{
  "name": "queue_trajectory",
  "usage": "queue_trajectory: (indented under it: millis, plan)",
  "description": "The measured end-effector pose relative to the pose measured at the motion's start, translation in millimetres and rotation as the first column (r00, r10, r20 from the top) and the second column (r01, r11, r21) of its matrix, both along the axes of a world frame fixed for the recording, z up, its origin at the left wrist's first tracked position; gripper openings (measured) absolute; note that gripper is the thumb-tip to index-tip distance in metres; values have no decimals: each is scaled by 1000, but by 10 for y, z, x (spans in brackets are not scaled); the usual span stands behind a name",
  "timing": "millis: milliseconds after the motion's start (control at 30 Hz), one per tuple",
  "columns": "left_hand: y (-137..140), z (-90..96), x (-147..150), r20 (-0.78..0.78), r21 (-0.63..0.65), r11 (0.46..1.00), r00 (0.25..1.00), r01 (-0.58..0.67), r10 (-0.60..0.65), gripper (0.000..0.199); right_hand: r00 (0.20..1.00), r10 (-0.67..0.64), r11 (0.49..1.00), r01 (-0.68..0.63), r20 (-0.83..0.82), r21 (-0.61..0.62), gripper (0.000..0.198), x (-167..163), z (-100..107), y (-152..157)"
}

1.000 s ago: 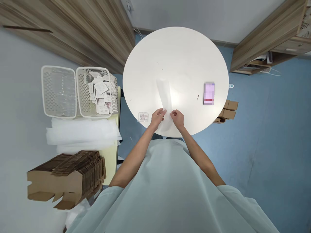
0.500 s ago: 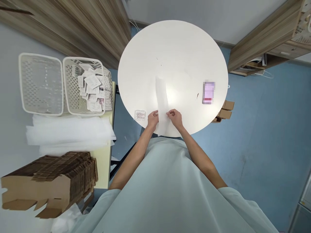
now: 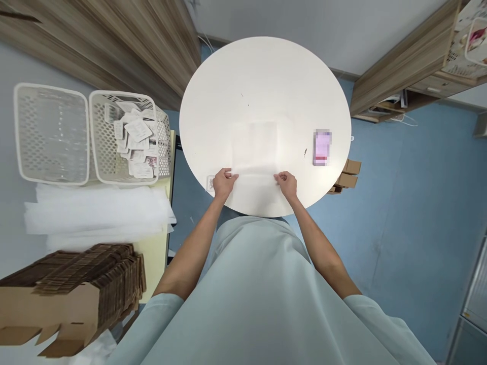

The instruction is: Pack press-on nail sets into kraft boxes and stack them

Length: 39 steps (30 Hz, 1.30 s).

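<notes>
A thin, translucent white packing sheet (image 3: 256,147) lies spread over the near half of the round white table (image 3: 213,86). My left hand (image 3: 223,184) pinches its left edge between thumb and finger. On the opposite side, my right hand (image 3: 287,185) holds the right edge in a similar pinch. A raised crease runs across the sheet between my hands. Just left of my left hand is a small clear pack (image 3: 210,183) with small dark reddish items, partly covered by that hand.
A blurred pink-purple rectangular object (image 3: 322,148) lies on the table's right side. At left stand two white baskets (image 3: 124,94), one with cards in it, white sheets (image 3: 99,210) in a stack, and folded cardboard boxes (image 3: 76,304). More cardboard (image 3: 347,180) is below the table's right edge.
The sheet was a narrow folded strip and is now opened out wide. My hands have moved apart, the left one leftward over part of the small pack, the right one slightly rightward.
</notes>
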State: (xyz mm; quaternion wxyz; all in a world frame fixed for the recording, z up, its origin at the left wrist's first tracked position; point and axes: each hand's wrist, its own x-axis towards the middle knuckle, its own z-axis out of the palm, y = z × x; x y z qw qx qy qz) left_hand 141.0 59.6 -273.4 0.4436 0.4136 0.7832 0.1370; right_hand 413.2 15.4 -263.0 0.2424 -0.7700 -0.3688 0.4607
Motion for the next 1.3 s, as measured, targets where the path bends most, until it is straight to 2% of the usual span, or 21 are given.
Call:
queue_trajectory:
  millis: [100,200,300,400,500,567,700,800,933,1067,1200,1300]
  plan:
    - [-1,35,-85,-78,13,993,990,118,-117,37,999,3,1000,-2,37,-11,22,-20,-31,39]
    - [-22,82,-327,-179,74,957,948,282,-265,36,998,10,1000,-10,62,2,20,-11,-53,71]
    - [-75,113,-670,-258,136,867,862,480,-437,42,996,12,1000,-12,90,5,19,25,-66,93]
    - [-158,112,-969,-275,101,752,745,651,-608,62,994,4,1000,-4,111,3,20,63,-85,110]
    - [-235,95,-1125,-267,35,663,646,748,-715,71,992,-10,1000,9,122,4,21,88,-112,124]
    - [-267,92,-1149,-274,8,639,617,769,-738,70,990,-21,1000,21,140,0,24,97,-132,128]
    - [-314,125,-1021,-290,20,653,629,757,-721,70,986,-31,999,32,167,-1,31,110,-171,103]
    - [-372,168,-750,-268,91,664,661,742,-701,71,984,-28,1000,28,176,-2,33,120,-199,60]
    - [-455,162,-234,-214,175,612,636,772,-741,70,983,-42,999,45,180,-14,32,118,-229,23]
    - [-494,54,162,-186,231,551,592,802,-784,70,979,-54,998,57,194,-7,30,97,-243,24]
    - [-522,-38,284,-188,212,526,563,823,-805,69,978,-53,998,57,204,-15,32,88,-210,-40]
    - [-550,-59,278,-190,206,523,558,827,-807,68,981,-27,999,35,190,-38,34,87,-155,-203]
